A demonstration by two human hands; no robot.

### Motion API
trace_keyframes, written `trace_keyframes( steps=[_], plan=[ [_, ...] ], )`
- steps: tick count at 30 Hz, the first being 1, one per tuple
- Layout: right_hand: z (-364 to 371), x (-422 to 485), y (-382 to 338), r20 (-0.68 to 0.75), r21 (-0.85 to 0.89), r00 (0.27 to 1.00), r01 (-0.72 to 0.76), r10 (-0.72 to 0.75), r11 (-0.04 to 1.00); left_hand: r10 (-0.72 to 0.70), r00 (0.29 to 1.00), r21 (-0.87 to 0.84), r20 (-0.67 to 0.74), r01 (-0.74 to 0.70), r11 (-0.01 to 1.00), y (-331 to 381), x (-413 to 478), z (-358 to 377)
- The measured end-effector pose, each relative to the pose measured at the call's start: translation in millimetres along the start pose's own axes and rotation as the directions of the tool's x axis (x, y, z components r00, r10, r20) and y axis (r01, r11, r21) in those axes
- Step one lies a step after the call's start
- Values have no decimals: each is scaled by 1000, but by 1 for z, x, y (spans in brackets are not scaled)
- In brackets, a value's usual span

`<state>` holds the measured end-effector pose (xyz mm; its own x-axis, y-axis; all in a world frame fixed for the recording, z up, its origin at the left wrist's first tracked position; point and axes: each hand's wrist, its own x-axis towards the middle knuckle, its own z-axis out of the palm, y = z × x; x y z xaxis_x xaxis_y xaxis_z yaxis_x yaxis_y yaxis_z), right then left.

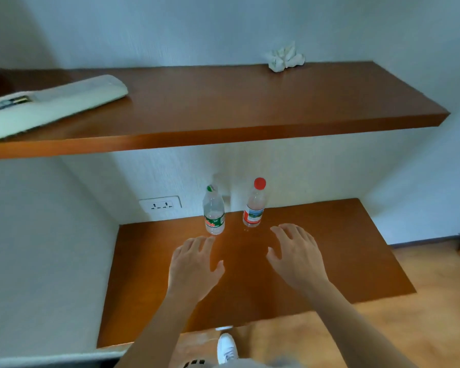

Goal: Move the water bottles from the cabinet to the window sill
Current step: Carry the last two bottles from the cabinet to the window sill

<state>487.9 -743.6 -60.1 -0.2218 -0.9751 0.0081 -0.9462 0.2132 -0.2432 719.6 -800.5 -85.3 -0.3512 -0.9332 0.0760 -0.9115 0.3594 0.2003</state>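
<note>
Two clear water bottles stand upright near the back of the lower wooden cabinet top (343, 261). The left bottle (214, 211) has a green-and-white cap and a green label. The right bottle (254, 207) has a red cap and a red-and-blue label. My left hand (194, 264) hovers open just in front of the green-label bottle, fingers spread, apart from it. My right hand (296, 251) hovers open to the right of and in front of the red-cap bottle, not touching it. No window sill is in view.
An upper wooden shelf (223, 112) overhangs the bottles; it carries a folded white towel (51, 104) at left and a crumpled white paper (286, 58) at the back. A wall socket (160, 204) sits left of the bottles. Wood floor and my white shoe (226, 347) lie below.
</note>
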Motion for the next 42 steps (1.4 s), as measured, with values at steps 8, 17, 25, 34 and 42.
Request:
trace_keyframes(
  steps=[8,17,25,34,42],
  plan=[
    [23,72,27,81,115,987,-144,135,983,-204,975,-135,90,215,967,-31,64,24],
    [61,134,7,221,517,935,-354,278,779,-396,911,-536,117,394,747,-24,125,44],
    [80,175,-10,211,393,931,-359,297,847,-379,894,-656,238,436,616,-14,150,55],
    [73,163,6,139,445,950,-312,280,839,-413,880,-716,236,445,539,3,137,48],
    [24,134,5,3,687,956,-216,295,694,-403,911,-799,89,307,517,39,108,8]
  ],
)
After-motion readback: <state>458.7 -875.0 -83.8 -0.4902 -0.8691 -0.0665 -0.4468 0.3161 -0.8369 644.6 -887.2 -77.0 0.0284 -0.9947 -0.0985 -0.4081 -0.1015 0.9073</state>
